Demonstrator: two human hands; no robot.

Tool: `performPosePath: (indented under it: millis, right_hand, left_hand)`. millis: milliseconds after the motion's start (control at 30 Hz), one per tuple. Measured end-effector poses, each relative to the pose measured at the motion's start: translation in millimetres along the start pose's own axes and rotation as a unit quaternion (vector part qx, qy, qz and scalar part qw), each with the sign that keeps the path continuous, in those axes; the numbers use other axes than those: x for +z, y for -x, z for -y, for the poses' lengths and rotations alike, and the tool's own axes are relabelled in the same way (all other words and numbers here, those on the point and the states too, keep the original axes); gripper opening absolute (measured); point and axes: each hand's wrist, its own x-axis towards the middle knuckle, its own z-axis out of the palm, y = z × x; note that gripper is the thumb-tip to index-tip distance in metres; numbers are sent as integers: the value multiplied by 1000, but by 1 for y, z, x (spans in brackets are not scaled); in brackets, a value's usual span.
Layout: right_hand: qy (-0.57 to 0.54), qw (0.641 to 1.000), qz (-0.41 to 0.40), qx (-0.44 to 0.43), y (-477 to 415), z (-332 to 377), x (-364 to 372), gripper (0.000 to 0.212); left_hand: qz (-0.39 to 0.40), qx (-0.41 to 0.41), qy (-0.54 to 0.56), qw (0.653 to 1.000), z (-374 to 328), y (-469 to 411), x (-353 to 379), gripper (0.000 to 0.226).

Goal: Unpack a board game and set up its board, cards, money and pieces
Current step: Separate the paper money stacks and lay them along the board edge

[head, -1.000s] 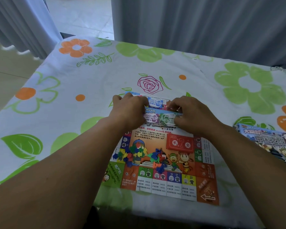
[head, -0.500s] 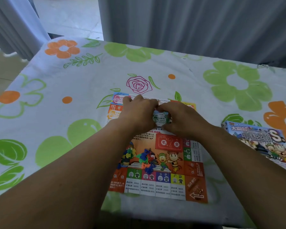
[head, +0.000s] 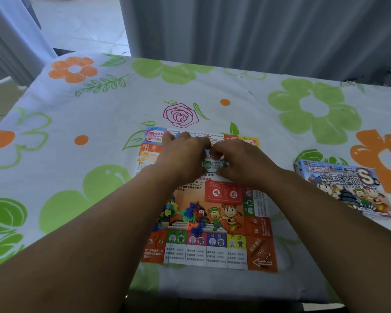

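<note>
Board (head: 215,224) lies unfolded on the surface, pieces (head: 191,216) heaped mid-board. Left hand (head: 185,159) and right hand (head: 242,163), together, pinch green money (head: 213,164); sorting likely remains.

Glossy printed paper board (head: 215,222); matt floral cloth tablecloth (head: 95,154); shiny cardboard box (head: 345,188).

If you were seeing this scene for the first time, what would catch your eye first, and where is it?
First, the two hands meeting over the far half of the bright orange game board: the left hand and right hand share a grip on a small green stack of play money. Next, a heap of coloured plastic pieces lies on the board's near half. The game box sits to the right on the flowered tablecloth.
</note>
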Motion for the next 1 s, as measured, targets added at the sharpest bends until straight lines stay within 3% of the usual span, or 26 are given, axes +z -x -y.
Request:
performPosePath:
  millis: [333, 1000]
  right_hand:
    - [22, 999, -5, 45, 7, -7, -8, 32]
    - [-7, 1000, -2, 25, 3, 0, -3, 25]
  left_hand:
    - [12, -10, 1, 1000, -4, 0, -3, 48]
    - [24, -14, 0, 1000, -12, 0, -5, 43]
